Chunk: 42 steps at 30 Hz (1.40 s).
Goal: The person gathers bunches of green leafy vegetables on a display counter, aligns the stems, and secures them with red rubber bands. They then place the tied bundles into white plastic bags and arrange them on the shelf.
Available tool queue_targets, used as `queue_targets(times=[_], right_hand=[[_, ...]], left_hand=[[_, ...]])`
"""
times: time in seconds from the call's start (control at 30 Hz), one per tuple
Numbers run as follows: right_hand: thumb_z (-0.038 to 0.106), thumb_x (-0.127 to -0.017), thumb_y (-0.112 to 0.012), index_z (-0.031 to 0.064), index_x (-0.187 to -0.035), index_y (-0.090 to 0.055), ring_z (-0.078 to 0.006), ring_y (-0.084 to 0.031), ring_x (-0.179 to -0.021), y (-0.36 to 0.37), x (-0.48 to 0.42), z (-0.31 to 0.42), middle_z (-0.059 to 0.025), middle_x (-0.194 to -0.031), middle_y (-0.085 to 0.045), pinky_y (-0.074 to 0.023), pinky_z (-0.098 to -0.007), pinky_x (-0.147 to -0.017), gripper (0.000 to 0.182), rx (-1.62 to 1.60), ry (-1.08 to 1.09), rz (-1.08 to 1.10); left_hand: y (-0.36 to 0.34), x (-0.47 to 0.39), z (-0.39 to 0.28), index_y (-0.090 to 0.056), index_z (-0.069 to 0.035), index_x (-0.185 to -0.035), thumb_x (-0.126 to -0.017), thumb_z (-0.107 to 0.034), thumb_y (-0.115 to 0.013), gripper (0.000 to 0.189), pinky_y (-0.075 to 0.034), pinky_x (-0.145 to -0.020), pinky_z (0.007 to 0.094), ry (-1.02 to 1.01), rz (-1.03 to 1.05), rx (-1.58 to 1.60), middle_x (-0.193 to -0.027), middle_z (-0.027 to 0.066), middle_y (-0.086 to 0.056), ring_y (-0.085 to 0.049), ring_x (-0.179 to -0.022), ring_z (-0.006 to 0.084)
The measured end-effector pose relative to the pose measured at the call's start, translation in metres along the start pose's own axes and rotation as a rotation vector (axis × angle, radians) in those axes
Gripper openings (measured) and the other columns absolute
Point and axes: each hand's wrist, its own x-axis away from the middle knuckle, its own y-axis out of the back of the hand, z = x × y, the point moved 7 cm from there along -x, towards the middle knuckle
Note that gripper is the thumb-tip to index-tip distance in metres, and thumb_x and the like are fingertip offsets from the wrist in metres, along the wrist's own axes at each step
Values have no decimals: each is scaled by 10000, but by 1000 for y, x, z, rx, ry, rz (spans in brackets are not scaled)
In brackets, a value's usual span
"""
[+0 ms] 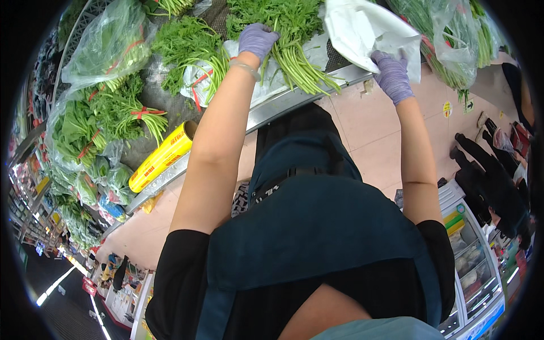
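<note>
Both hands wear thin purple gloves. My left hand (257, 41) rests at the left side of a loose pile of feathery leafy greens (297, 51), with its fingers curled at the stems; whether it grips any is unclear. The pile lies partly on white paper (316, 49) on the display stand. To the right, my right hand (393, 74) pinches the lower edge of a white sheet (357, 32), which hangs partly past the stand's metal edge. Just left of my left hand lies another bunch of greens (182, 51) with white wrap and red tape around its stems.
A yellow cardboard-cored roll (163, 157) lies along the stand's metal rim (276, 114). Bagged greens (114, 46) and red-taped bunches (144, 114) fill the left. Bagged long green stalks (450, 42) overhang the right edge. Other people (488, 174) and a glass-fronted freezer (471, 255) are at the right.
</note>
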Motion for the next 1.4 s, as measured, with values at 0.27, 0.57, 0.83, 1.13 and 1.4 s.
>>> queue_targets(times=[0.27, 0.57, 0.83, 1.13, 1.4], right_hand=[[186, -510, -742, 227, -724, -615, -240, -205, -1281, 72, 20, 48, -16, -1384, -269, -136, -485, -1002, 253, -74, 176, -340], [199, -678, -612, 119, -1020, -579, -263, -532, -1005, -11, -39, -8, -98, -940, -611, -373, -374, -909, 352, -39, -138, 88], [97, -655, -679, 50, -1056, -544, -225, -501, -1053, 149, 91, 78, -137, -1184, -483, -397, -327, -873, 426, -1066, 484, -418], [129, -685, -625, 44, -1115, -421, -266, -551, -949, 117, 90, 140, -151, -983, -557, -434, -357, -799, 484, -1139, 23, -636], [152, -654, -559, 111, -910, -556, -261, -551, -768, 105, 131, 111, -84, -835, -576, -380, -359, -686, 259, -214, 52, -477]], left_hand=[[18, 36, 4, -488, 22, -1102, -710, -80, -654, 438, -401, -435, 202, 231, 143, 721, -704, 85, -614, -511, -480, 85], [61, 91, -46, -428, 24, -1175, -720, -5, -601, 488, -344, -424, 129, 140, 395, 1288, -779, 69, -580, -489, -526, 55], [82, 124, -90, -510, 27, -1040, -783, -77, -566, 283, -425, -512, 172, 10, 402, 1370, -797, 79, -584, -541, -611, 104], [68, 144, -147, -528, 31, -1005, -772, -21, -583, 245, -461, -722, 232, -185, 240, 1203, -907, 91, -588, -554, -815, 117], [68, 145, -135, -515, 13, -901, -821, -65, -539, 115, -475, -633, 236, -57, 183, 1399, -823, 88, -572, -553, -708, 124]])
